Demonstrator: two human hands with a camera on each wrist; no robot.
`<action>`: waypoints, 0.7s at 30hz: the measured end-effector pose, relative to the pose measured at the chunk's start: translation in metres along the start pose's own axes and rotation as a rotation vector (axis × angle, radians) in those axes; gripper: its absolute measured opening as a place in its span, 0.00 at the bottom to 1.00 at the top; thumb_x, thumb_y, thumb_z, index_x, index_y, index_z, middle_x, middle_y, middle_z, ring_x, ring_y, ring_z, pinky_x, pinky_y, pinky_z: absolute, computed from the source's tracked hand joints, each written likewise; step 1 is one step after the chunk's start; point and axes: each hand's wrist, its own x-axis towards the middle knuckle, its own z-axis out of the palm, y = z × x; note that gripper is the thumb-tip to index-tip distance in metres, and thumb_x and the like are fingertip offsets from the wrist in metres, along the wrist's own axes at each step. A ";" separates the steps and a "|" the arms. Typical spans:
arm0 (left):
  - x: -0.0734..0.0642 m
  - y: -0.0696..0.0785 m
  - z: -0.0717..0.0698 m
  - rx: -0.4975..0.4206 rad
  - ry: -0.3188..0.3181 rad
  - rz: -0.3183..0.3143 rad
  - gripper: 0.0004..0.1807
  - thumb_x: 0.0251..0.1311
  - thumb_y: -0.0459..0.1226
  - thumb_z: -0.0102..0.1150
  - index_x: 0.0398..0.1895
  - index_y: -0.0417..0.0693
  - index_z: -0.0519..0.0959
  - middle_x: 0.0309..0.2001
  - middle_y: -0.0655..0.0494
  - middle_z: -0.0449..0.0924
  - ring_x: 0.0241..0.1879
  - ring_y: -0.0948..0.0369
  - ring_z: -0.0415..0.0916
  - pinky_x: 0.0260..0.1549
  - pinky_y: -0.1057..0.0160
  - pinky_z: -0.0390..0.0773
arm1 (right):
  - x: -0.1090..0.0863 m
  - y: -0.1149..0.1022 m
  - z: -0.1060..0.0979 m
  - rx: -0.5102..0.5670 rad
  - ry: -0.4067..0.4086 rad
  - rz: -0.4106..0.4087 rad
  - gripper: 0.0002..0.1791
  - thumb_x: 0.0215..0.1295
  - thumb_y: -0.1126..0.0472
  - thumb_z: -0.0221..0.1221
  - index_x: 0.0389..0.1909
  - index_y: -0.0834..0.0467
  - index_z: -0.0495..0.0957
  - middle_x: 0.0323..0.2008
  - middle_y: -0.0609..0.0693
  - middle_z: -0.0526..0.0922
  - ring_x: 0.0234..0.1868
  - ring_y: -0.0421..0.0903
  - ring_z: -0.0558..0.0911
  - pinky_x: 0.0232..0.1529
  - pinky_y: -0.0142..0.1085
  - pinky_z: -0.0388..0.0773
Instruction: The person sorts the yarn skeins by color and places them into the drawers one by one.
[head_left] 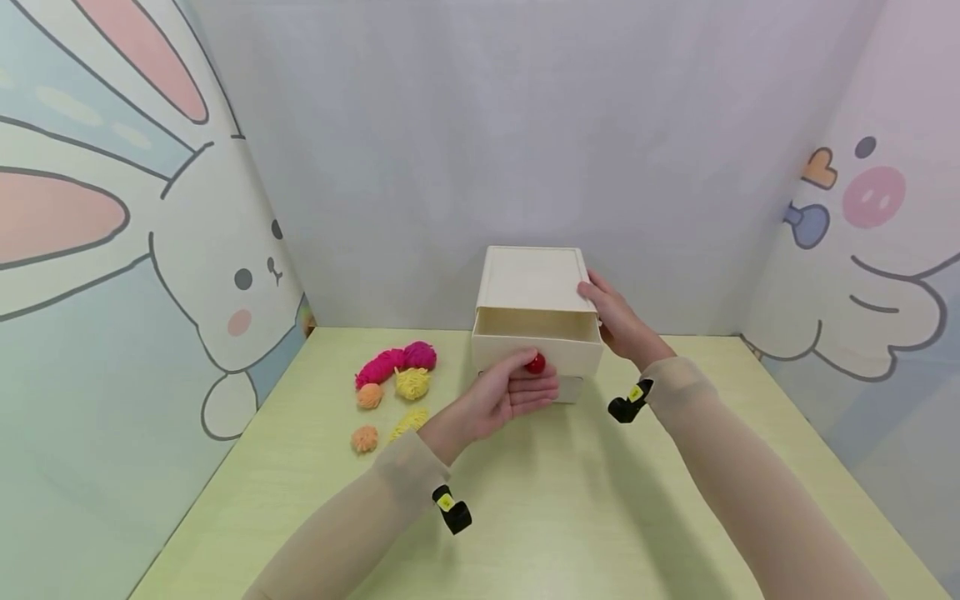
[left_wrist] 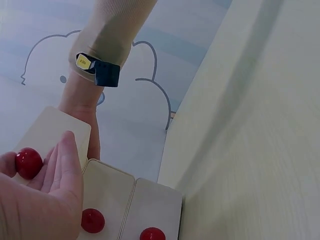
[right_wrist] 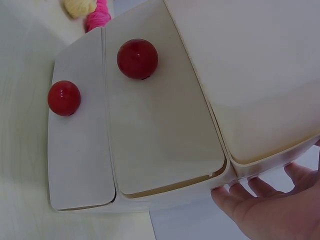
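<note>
Yarn point(head_left: 381, 367) lies left of the white cabinet point(head_left: 535, 279), a yellow bundle point(head_left: 408, 422) partly hidden by the left wrist. The top drawer point(head_left: 501, 345) juts out before the backdrop point(head_left: 525, 125). The left hand point(head_left: 497, 398), palm upward, pinches its red knob point(head_left: 536, 363), fingers close together; the right hand point(head_left: 621, 323) grips the cabinet's side, thumb on top, fingertips slightly spread.

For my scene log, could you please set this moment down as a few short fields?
Cabinet: white, on the table
Top drawer: open
Middle drawer: looks closed
Bottom drawer: looks closed
Left hand: pinches the top red knob
Right hand: grips the cabinet's right side
Yarn: two pink, two yellow, two orange pieces, left of the cabinet
</note>
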 end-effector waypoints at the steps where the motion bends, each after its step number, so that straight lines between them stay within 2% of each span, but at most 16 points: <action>1: -0.001 -0.001 0.000 -0.001 0.000 -0.003 0.27 0.79 0.52 0.55 0.58 0.35 0.82 0.64 0.32 0.80 0.53 0.51 0.89 0.56 0.57 0.85 | 0.000 0.000 0.000 -0.001 0.000 0.000 0.37 0.85 0.42 0.43 0.87 0.35 0.39 0.85 0.56 0.49 0.77 0.63 0.62 0.76 0.63 0.62; 5: -0.005 -0.003 0.001 0.001 -0.003 -0.006 0.27 0.79 0.52 0.55 0.59 0.36 0.82 0.64 0.32 0.80 0.52 0.52 0.89 0.56 0.57 0.85 | 0.000 0.000 0.000 -0.008 -0.006 -0.004 0.37 0.85 0.42 0.42 0.87 0.34 0.40 0.84 0.57 0.50 0.76 0.63 0.63 0.74 0.62 0.65; 10: -0.008 -0.004 0.003 0.010 -0.010 0.005 0.28 0.79 0.52 0.55 0.59 0.35 0.82 0.56 0.38 0.87 0.50 0.55 0.90 0.56 0.57 0.86 | -0.001 0.000 0.000 -0.007 -0.008 -0.011 0.36 0.85 0.42 0.42 0.87 0.33 0.41 0.84 0.57 0.51 0.76 0.63 0.63 0.73 0.62 0.65; 14: -0.009 -0.005 0.004 0.009 -0.008 0.013 0.28 0.79 0.53 0.54 0.60 0.35 0.81 0.53 0.42 0.89 0.51 0.54 0.89 0.56 0.57 0.86 | -0.002 -0.001 0.000 -0.018 -0.002 -0.006 0.37 0.85 0.42 0.42 0.87 0.33 0.40 0.85 0.56 0.50 0.76 0.63 0.63 0.73 0.62 0.65; 18: -0.010 -0.005 0.005 0.003 0.003 0.009 0.26 0.79 0.51 0.55 0.58 0.36 0.82 0.52 0.43 0.89 0.51 0.54 0.90 0.55 0.58 0.86 | -0.002 -0.001 0.001 -0.026 -0.004 -0.003 0.37 0.85 0.41 0.43 0.87 0.33 0.39 0.85 0.55 0.49 0.77 0.63 0.62 0.73 0.63 0.64; 21: -0.012 -0.005 0.006 0.007 -0.004 0.004 0.26 0.79 0.51 0.56 0.58 0.36 0.82 0.55 0.39 0.88 0.52 0.53 0.89 0.56 0.58 0.85 | -0.002 -0.001 0.001 -0.036 -0.006 -0.013 0.37 0.85 0.41 0.43 0.87 0.33 0.39 0.85 0.55 0.49 0.77 0.64 0.61 0.73 0.65 0.63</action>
